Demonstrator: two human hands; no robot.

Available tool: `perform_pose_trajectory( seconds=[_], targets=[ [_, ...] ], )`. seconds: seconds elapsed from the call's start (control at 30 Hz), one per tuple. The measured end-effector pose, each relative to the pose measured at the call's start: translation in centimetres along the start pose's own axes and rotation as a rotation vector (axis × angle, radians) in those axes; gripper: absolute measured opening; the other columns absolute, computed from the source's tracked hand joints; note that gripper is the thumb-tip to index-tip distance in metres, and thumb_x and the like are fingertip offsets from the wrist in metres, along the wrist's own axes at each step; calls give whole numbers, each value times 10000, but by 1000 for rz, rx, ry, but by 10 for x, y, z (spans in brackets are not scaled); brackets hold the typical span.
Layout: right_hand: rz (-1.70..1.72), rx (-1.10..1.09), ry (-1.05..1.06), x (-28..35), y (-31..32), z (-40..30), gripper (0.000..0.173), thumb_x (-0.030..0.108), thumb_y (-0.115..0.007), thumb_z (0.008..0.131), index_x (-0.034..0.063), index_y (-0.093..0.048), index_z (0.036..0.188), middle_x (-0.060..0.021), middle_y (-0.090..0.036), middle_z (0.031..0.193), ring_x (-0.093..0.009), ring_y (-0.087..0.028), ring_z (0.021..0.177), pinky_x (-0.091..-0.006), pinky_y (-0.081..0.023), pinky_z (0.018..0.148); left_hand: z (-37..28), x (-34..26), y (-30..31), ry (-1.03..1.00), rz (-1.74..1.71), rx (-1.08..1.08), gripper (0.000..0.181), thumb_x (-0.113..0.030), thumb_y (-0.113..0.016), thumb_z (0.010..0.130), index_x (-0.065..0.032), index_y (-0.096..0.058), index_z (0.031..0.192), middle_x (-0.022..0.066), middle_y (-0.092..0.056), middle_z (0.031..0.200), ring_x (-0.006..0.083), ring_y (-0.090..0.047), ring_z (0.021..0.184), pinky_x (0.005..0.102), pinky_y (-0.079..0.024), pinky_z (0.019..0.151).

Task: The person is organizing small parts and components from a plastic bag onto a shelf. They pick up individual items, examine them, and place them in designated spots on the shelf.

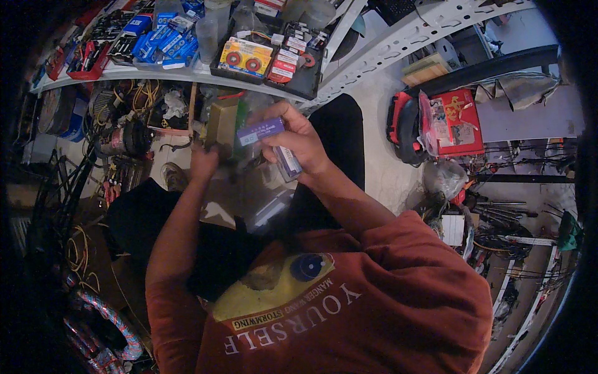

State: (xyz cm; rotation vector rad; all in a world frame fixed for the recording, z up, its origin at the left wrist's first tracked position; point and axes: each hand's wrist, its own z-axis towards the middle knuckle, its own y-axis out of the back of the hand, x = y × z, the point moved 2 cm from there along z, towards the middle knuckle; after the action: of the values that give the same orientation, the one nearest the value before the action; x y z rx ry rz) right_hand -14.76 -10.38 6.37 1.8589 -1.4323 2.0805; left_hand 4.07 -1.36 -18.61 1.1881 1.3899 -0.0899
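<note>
My right hand (pixel 296 140) is closed around small purple-and-white cartons; one purple carton (pixel 261 131) lies flat between thumb and fingers, and another carton (pixel 288 163) points down below the palm. To its left, my left hand (pixel 204 161) grips the lower edge of an upright tan cardboard box (pixel 221 124). Green and clear plastic shows between the box and the purple carton. Beneath the hands, over my lap, lies clear plastic with a shiny wrapped item (pixel 273 210), partly blurred.
A white metal shelf (pixel 154 75) ahead bears blue cartons (pixel 168 42), a black tray (pixel 308 86) of small boxes and red bins. Cables and tools crowd the left. On the right are a red box (pixel 455 124) on a shelf, a clear plastic bag (pixel 446 177) and more cables.
</note>
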Motion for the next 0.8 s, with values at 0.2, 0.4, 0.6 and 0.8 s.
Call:
perform_pose_trajectory(
  seconds=[0.2, 0.4, 0.6, 0.8],
  targets=[
    [-13, -13, 5, -2, 4, -1, 282, -84, -592, 731, 63, -523, 961, -99, -603, 995, -94, -539, 574, -203, -444, 463, -6, -16, 9, 25, -26, 78, 594, -254, -585, 839, 70, -385, 1295, 262, -543, 1177, 318, -555, 1086, 380, -430, 902],
    [-33, -42, -10, -3, 5, -1, 273, -71, -592, 743, 59, -520, 972, -88, -607, 967, -95, -546, 594, -210, -442, 467, 7, 9, 2, 32, -59, 18, 586, -313, -604, 831, 76, -430, 1233, 252, -577, 1104, 325, -580, 1013, 386, -449, 849],
    [-40, -99, -11, -6, 13, 0, 262, -45, -587, 754, 48, -522, 990, -130, -599, 904, -142, -539, 568, -241, -449, 494, -9, -30, 18, 5, -214, 49, 571, -316, -599, 813, 75, -470, 1208, 271, -553, 1146, 373, -557, 1039, 402, -433, 887],
    [-23, -162, -24, -5, 30, 5, 272, -35, -597, 758, 84, -517, 990, -58, -598, 797, -114, -553, 566, -226, -419, 442, -19, -54, 40, -159, 26, -260, 421, -190, -612, 812, 47, -515, 1146, 235, -541, 1122, 342, -546, 1010, 418, -439, 867]
  ],
)
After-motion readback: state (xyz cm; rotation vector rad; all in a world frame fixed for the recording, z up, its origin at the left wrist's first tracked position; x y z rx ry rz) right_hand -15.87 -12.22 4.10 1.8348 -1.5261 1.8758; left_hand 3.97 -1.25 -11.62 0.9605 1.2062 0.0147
